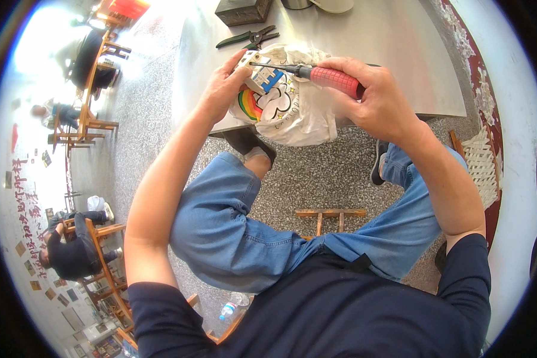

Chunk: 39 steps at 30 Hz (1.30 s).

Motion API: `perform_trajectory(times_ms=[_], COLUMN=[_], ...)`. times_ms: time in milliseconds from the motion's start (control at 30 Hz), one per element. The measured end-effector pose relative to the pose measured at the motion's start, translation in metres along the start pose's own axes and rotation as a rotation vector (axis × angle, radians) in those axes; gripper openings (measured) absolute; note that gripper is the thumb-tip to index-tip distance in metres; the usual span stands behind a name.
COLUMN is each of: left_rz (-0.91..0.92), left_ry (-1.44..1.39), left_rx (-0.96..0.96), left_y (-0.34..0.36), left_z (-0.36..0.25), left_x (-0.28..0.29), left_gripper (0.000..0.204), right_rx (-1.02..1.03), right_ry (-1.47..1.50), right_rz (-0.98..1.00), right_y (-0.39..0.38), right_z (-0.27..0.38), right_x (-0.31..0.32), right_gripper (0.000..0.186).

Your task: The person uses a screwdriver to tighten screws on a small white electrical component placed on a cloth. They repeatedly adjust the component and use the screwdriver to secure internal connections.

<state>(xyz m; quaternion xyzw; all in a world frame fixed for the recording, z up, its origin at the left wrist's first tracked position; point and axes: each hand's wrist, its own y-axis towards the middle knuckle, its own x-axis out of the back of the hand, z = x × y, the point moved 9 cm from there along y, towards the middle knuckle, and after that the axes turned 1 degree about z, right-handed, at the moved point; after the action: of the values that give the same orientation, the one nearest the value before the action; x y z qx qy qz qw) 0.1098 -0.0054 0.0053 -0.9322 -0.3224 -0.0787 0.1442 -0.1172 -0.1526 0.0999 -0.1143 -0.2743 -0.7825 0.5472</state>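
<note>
My left hand [222,88] grips a small white block with a blue part, which looks like a circuit breaker [261,76], near the table's front edge. In my right hand [379,98] is a screwdriver [335,80] with a red grip, its fingers wrapped round the handle. The dark shaft points left, and its tip reaches the upper part of the white block; whether it sits in a screw is too small to tell. Beneath the block a white cloth [307,122] with a rainbow print lies crumpled and hangs over the edge.
Dark-handled cutters [255,39] and a dark rectangular block [242,10] rest farther back on the metal table [394,36]. A wooden stool bar [331,213] stands between my legs. A plastic bottle [228,310] is at lower left. Other people [74,253] sit off to the left.
</note>
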Motion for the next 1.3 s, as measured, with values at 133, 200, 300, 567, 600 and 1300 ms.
perform_trajectory(times_ms=[133, 200, 300, 567, 600, 1300], left_rz=[-0.024, -0.033, -0.041, -0.050, -0.052, -0.159], left_ry=[0.084, 0.121, 0.169, 0.350, 0.403, 0.632], left_rx=[-0.023, -0.024, -0.029, -0.064, -0.056, -0.327], left_y=[0.003, 0.004, 0.004, 0.002, -0.001, -0.030], left_z=[0.004, 0.006, 0.005, 0.001, 0.000, -0.018], left_x=[0.001, 0.001, 0.001, 0.002, 0.001, -0.022], left_gripper=[0.063, 0.064, 0.065, 0.068, 0.069, 0.070], right_rx=[0.041, 0.054, 0.033, 0.046, 0.007, -0.756], right_ry=[-0.050, -0.042, -0.042, -0.061, -0.056, 0.908], right_rz=[-0.013, -0.021, -0.009, -0.023, 0.006, -0.041], right_y=[-0.002, -0.002, -0.003, -0.007, -0.007, -0.062], right_z=[0.005, 0.007, 0.008, -0.007, -0.009, -0.099], right_x=[0.002, 0.003, 0.003, 0.009, 0.010, -0.022], right_gripper=[0.045, 0.047, 0.045, 0.037, 0.038, 0.034])
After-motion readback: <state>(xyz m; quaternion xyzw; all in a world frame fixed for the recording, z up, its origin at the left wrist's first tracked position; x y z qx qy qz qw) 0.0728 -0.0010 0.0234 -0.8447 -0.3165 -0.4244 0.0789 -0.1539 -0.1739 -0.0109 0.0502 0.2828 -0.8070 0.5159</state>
